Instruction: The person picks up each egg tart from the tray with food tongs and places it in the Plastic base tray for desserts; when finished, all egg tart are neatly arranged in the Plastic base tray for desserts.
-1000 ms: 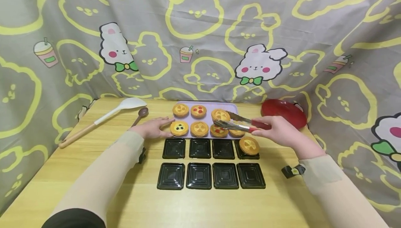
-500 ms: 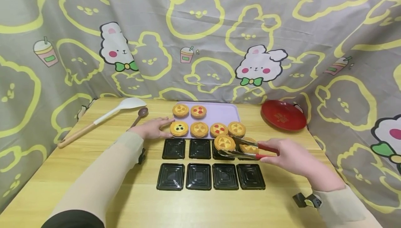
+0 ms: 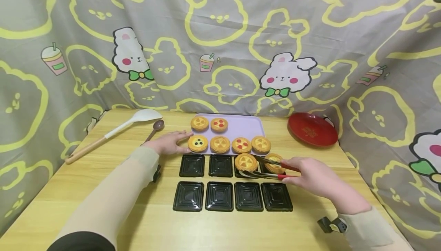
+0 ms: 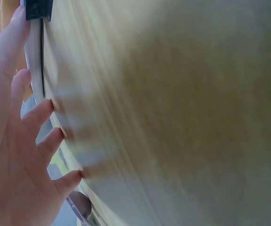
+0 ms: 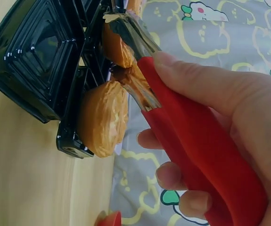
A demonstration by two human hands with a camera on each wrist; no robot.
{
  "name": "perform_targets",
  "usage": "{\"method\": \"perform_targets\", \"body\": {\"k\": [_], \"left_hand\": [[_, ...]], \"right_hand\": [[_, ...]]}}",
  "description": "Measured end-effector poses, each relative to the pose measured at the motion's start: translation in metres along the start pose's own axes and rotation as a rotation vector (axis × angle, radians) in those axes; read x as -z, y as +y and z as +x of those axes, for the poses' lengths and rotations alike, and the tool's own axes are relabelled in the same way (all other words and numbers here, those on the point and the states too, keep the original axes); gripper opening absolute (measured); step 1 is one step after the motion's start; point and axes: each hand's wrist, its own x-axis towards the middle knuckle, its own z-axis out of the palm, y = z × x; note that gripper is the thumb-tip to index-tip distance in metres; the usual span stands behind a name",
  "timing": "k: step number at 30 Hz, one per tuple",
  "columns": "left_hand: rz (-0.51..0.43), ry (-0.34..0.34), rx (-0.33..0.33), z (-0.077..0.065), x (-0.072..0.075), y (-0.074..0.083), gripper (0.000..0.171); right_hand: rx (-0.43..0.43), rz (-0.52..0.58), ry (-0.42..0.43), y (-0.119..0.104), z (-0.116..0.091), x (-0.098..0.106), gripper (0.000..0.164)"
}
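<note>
My right hand (image 3: 311, 176) grips red-handled tongs (image 5: 182, 136). The tongs' metal ends stand either side of an egg tart (image 3: 246, 163), at the third black square tray from the left in the back row. Whether they still press on it I cannot tell. Another tart (image 3: 274, 163) sits on the rightmost back black tray, partly behind the tongs. My left hand (image 3: 169, 143), fingers spread, touches the left edge of the lilac tray (image 3: 246, 125). Beside that hand lies a tart with dark dots (image 3: 198, 143); several other tarts share the lilac tray.
Two rows of black square trays (image 3: 219, 196) lie in front of the lilac tray. At the left are a white ladle with a wooden handle (image 3: 118, 130) and a small brown spoon (image 3: 158, 125). A red plate (image 3: 312, 129) stands back right, before the patterned curtain (image 3: 237, 32).
My right hand has brought a tart in the tongs from the lilac tray's back right forward and down to a black tray. The left hand keeps its place.
</note>
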Motion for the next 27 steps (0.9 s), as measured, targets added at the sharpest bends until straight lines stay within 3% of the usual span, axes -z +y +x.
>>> {"method": "perform_targets", "body": {"k": [10, 17, 23, 27], "left_hand": [[0.001, 0.001, -0.007, -0.001, 0.001, 0.002, 0.081], [-0.001, -0.006, 0.006, 0.000, 0.001, 0.002, 0.082], [-0.006, -0.002, -0.002, 0.001, 0.000, 0.000, 0.083], [-0.010, -0.003, 0.006, 0.003, -0.001, -0.002, 0.084]], "right_hand": [[-0.013, 0.004, 0.034, 0.001, -0.003, 0.003, 0.057], [-0.005, 0.080, 0.066, 0.004, -0.003, 0.025, 0.059], [-0.013, 0.101, 0.086, 0.005, 0.025, 0.046, 0.063], [-0.041, 0.125, 0.033, 0.007, 0.059, 0.044, 0.068]]}}
